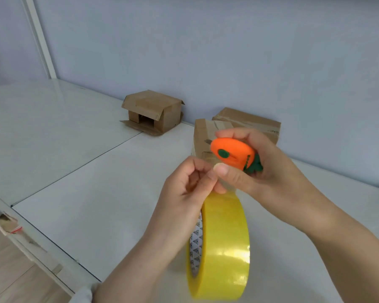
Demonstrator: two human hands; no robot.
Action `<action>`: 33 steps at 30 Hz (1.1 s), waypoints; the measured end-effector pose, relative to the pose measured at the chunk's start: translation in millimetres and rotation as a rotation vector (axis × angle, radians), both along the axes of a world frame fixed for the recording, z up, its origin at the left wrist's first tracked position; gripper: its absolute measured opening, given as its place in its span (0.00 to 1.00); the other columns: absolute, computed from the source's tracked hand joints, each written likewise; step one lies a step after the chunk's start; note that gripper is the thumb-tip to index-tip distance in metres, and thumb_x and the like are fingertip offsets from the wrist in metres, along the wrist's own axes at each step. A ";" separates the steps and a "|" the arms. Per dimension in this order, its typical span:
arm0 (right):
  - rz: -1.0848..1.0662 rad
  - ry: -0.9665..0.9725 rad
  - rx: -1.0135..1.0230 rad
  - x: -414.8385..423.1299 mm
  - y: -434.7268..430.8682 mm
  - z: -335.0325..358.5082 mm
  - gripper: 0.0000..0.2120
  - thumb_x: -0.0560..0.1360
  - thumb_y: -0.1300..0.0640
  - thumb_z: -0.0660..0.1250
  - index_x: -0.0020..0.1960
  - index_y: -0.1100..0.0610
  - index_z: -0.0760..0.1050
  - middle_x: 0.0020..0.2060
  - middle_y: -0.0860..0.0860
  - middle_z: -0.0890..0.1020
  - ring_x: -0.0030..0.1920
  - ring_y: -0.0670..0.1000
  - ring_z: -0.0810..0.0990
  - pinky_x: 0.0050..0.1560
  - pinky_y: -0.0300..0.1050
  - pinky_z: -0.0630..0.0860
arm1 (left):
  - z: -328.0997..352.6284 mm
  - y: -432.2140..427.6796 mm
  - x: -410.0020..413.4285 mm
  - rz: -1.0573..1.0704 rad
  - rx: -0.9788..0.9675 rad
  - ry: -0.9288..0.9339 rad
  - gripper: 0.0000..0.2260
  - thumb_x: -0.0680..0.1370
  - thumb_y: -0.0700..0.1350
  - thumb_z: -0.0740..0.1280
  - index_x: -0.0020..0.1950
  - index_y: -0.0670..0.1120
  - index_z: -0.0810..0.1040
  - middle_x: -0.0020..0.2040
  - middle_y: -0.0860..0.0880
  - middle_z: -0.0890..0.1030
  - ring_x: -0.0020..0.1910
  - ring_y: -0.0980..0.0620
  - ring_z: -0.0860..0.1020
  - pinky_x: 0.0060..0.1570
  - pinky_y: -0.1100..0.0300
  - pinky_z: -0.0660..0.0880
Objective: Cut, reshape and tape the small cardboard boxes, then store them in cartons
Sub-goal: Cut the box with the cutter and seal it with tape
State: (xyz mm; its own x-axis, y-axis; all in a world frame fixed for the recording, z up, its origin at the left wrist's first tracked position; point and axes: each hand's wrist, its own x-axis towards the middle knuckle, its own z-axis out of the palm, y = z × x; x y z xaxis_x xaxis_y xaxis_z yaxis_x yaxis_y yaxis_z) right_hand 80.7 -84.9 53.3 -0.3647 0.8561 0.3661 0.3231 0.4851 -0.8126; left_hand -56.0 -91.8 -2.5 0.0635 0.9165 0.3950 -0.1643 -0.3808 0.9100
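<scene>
In the lower centre of the frame a yellow tape roll (pixel 224 248) stands on edge. Whether it rests on the white desk (pixel 79 176) or hangs from its strip cannot be told. The left hand (pixel 188 184) curls its fingers (pixel 196 169) into a narrow pinch on the loose clear strip at the top of the roll. The right hand (pixel 256 171) grips an orange carrot-shaped cutter (pixel 232 154), its thumb touching the left fingertips.

Both hands and the cutter hide much of a small cardboard box (pixel 202 136) just behind them. A taped box (pixel 252 123) sits beyond it near the blue-grey wall (pixel 206 51). An open box (pixel 153 112) with splayed flaps lies in the upper centre, well apart from the other two. At the lower left a cardboard scrap (pixel 7 221) shows past the desk edge, above the wooden floor (pixel 7 270).
</scene>
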 end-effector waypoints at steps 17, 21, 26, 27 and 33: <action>-0.503 -0.207 0.325 -138.2 60.1 -9.2 0.08 0.75 0.52 0.67 0.53 0.48 0.74 0.42 0.42 0.80 0.38 0.45 0.75 0.41 0.44 0.72 | 9.6 76.9 -116.3 -0.043 -0.091 0.207 0.12 0.75 0.44 0.67 0.57 0.46 0.71 0.46 0.50 0.82 0.49 0.57 0.80 0.54 0.59 0.73; -0.521 -0.174 0.213 -148.6 76.7 -10.1 0.05 0.74 0.51 0.67 0.46 0.44 0.70 0.36 0.34 0.74 0.37 0.34 0.73 0.37 0.30 0.69 | 9.7 97.1 -133.1 -0.082 -0.174 0.205 0.40 0.71 0.46 0.72 0.70 0.62 0.47 0.44 0.55 0.83 0.48 0.60 0.80 0.55 0.62 0.73; -0.451 -0.007 -0.173 -135.5 103.1 -4.5 0.01 0.75 0.53 0.66 0.45 0.48 0.76 0.39 0.45 0.80 0.36 0.40 0.79 0.34 0.30 0.72 | 2.3 103.5 -129.8 -0.061 -0.209 0.192 0.46 0.63 0.55 0.77 0.67 0.66 0.46 0.63 0.56 0.71 0.55 0.68 0.73 0.48 0.76 0.70; -0.427 0.037 -0.242 -133.2 106.9 -3.0 0.02 0.76 0.54 0.66 0.47 0.51 0.77 0.37 0.47 0.80 0.33 0.41 0.79 0.32 0.31 0.72 | -0.4 106.0 -130.8 -0.056 -0.216 0.185 0.47 0.61 0.56 0.77 0.66 0.67 0.46 0.68 0.56 0.64 0.61 0.67 0.69 0.56 0.71 0.70; -0.491 -0.377 -0.261 -127.6 127.7 -12.4 0.15 0.77 0.45 0.61 0.46 0.54 0.79 0.38 0.52 0.81 0.39 0.50 0.77 0.39 0.41 0.69 | -1.9 115.0 -135.8 0.104 -0.068 0.340 0.32 0.61 0.63 0.71 0.58 0.71 0.57 0.66 0.62 0.58 0.70 0.63 0.57 0.67 0.65 0.60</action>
